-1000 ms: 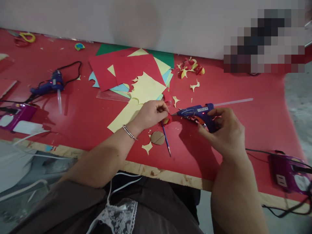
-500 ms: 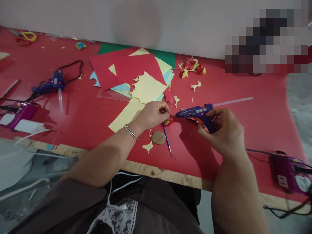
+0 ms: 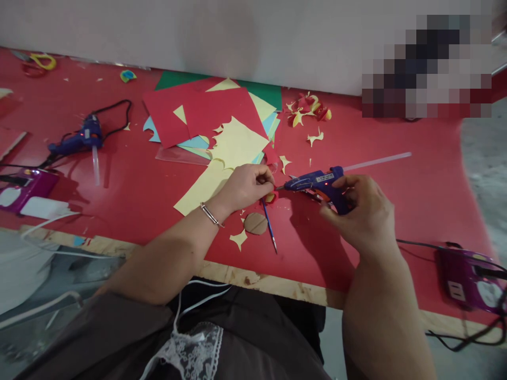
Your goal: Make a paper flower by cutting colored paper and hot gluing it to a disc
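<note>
My right hand [image 3: 362,211] is closed around the handle of a blue hot glue gun [image 3: 317,180]. A long clear glue stick [image 3: 378,161] sticks out of the gun's back end. Its nozzle points left, right at the fingertips of my left hand [image 3: 251,186], which are pinched together; what they hold is mostly hidden, with a little red showing. Just below these fingers lies a small red and yellow paper piece [image 3: 270,197]. A thin blue paintbrush [image 3: 269,227] and a round cardboard disc [image 3: 255,224] rest on the red tabletop nearby.
Coloured paper sheets [image 3: 222,105] are piled behind my left hand. Red and yellow paper curls [image 3: 309,108] lie at the back. A second glue gun [image 3: 85,136] and scissors [image 3: 39,63] are at left. Purple power strips [image 3: 34,187] flank me, the right one [image 3: 471,279] trailing cords.
The whole view has shifted slightly to the left. Both hands and the glue gun hold nearly the same position relative to each other.
</note>
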### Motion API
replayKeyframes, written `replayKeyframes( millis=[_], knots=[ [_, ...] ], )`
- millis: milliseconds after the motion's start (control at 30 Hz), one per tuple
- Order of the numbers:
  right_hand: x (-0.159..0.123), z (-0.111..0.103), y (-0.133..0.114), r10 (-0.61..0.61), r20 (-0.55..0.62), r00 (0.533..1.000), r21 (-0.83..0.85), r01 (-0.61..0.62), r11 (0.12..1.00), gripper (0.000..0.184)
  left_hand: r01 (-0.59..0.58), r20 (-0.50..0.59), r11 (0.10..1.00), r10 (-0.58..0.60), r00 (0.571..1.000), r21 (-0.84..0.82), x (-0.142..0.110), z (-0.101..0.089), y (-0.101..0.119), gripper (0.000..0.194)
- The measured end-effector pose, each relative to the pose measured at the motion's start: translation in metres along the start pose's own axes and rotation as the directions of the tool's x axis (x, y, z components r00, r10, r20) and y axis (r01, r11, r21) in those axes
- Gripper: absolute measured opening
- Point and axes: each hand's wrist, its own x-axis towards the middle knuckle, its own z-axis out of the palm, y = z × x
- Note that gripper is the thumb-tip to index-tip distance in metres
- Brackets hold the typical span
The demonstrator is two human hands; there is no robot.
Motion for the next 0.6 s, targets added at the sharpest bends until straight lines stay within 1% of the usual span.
replayKeyframes(
  millis=[267, 500, 600],
  knots=[
    [-0.0002, 0.0002, -0.0018, 0.017, 0.001, 1.0, -0.019, -0.017, 1.0, 0.033, -0.005, -0.002, 1.0, 0.005, 1.0, -0.023, 0.0005, 0.001, -0.0012, 0.006],
    [0.0004, 0.0005, -0.0012, 0.009, 0.004, 1.0, -0.009, -0.009, 1.0, 0.031, -0.012, -0.012, 1.0, 0.012, 1.0, -0.013, 0.0004, -0.0001, -0.0001, 0.006],
    [0.0005, 0.0002, -0.0008, 0.004, 0.001, 1.0, -0.013, -0.004, 1.0, 0.031, -0.008, 0.001, 1.0, 0.008, 1.0, -0.021, -0.0004, -0.0004, 0.0011, 0.007]
  ],
)
